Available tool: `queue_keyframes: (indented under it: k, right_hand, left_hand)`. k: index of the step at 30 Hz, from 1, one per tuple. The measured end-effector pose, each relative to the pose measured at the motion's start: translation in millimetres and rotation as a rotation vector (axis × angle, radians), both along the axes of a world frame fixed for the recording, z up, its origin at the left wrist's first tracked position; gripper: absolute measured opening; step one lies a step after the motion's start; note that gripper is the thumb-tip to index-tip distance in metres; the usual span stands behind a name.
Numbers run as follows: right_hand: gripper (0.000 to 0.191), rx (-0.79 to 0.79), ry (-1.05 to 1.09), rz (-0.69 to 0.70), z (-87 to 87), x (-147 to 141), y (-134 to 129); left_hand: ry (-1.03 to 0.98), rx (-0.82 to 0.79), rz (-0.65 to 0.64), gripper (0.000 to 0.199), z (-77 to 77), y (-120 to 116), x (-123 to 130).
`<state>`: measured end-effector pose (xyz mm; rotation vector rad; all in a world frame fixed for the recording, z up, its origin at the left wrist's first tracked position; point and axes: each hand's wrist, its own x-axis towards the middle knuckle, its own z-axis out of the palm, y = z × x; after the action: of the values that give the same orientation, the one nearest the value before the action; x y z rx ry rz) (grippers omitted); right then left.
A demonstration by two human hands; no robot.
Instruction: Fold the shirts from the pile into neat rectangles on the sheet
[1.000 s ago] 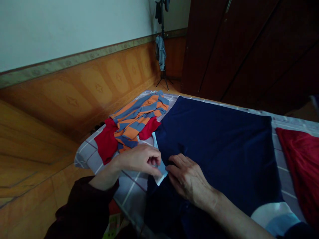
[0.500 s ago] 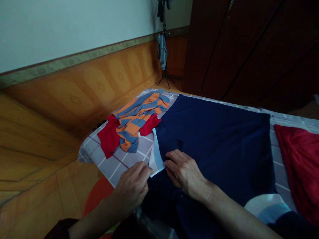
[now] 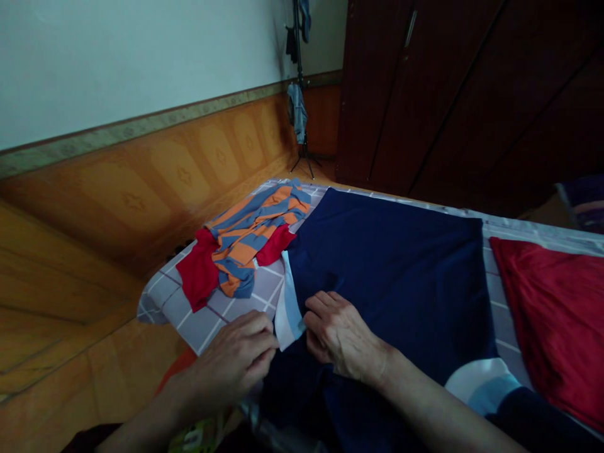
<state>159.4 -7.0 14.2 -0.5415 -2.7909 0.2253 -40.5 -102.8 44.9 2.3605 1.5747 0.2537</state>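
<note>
A dark navy garment lies spread over a bed, with a white and light-blue band along its left edge. My left hand pinches the lower left corner of that band. Just right of the band, my right hand has its fingers curled and closed on the navy cloth beside the light-blue stripe. A second white and light-blue band shows at the lower right, past my right forearm. The cloth nearest my body is bunched and dark.
An orange and grey striped garment with red parts lies crumpled at the bed's far left. Red cloth is on the right. Beyond the checked bedsheet stand a coat rack and a dark wardrobe.
The view has turned slightly right and up, so the bed's contents sit further left. My hands keep their hold, and the band's lower end now hangs at a steeper slant.
</note>
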Motion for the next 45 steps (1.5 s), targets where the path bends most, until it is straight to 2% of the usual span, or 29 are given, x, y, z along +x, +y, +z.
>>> queue_keyframes:
  k: [3,6,9,11,14,16,18,21,25,27,29,33,35,37,40,43,45]
  right_hand:
    - [0.006,0.003,0.004,-0.002,-2.3,0,0]
    - [0.006,0.026,-0.020,0.006,0.6,0,-2]
    - [0.008,0.029,-0.042,0.004,16.0,5,-3]
    - [0.010,0.007,-0.016,-0.048,33.2,16,-2]
    - [0.016,-0.053,0.094,-0.242,61.2,46,2]
    - [0.017,-0.097,0.190,-0.429,74.8,74,1]
    - [0.018,-0.144,0.268,-0.626,80.8,105,-7]
    - [0.021,-0.238,0.294,-0.909,73.8,152,-34]
    - [0.030,-0.320,0.194,-1.259,42.9,201,-85]
    - [0.034,-0.294,0.121,-1.387,26.7,214,-108]
    - [0.036,-0.265,0.037,-1.460,14.7,217,-125]
    - [0.029,-0.251,-0.054,-1.493,5.6,205,-137]
    - [0.024,-0.296,-0.001,-1.505,6.2,200,-136]
    - [0.025,-0.432,0.158,-1.545,8.6,199,-133]
    - [0.030,-0.741,0.534,-1.565,13.7,200,-132]
    - [0.031,-1.054,0.850,-1.511,16.9,195,-134]
    - [0.035,-1.186,1.006,-1.456,17.0,189,-136]
  left_hand:
    - [0.022,0.103,0.025,0.024,2.3,28,-1]
    - [0.164,0.112,0.015,0.041,-7.1,57,1]
    - [0.307,0.082,-0.051,0.056,-14.1,74,1]
    - [0.339,0.132,-0.113,0.058,-10.0,79,1]
    - [0.279,0.233,-0.241,0.055,8.2,84,11]
    - [0.213,0.223,-0.385,0.049,21.6,86,29]
    - [0.153,0.167,-0.565,0.045,30.9,85,55]
    - [0.072,0.058,-0.802,0.041,34.6,76,100]
    - [0.022,-0.054,-1.009,0.040,27.4,57,144]
    - [0.039,-0.040,-1.085,0.040,19.9,46,155]
    - [0.057,0.054,-1.102,0.032,9.7,37,160]
    - [-0.002,0.378,-1.062,0.005,-11.8,24,161]
    - [-0.080,0.505,-1.072,0.009,-18.2,21,159]
    - [-0.133,0.550,-1.093,0.011,-20.5,20,157]
    - [-0.094,0.479,-1.076,0.007,-19.8,20,156]
    - [-0.052,0.440,-1.044,0.008,-18.8,21,156]
    - [-0.064,0.471,-1.057,0.010,-18.9,21,156]
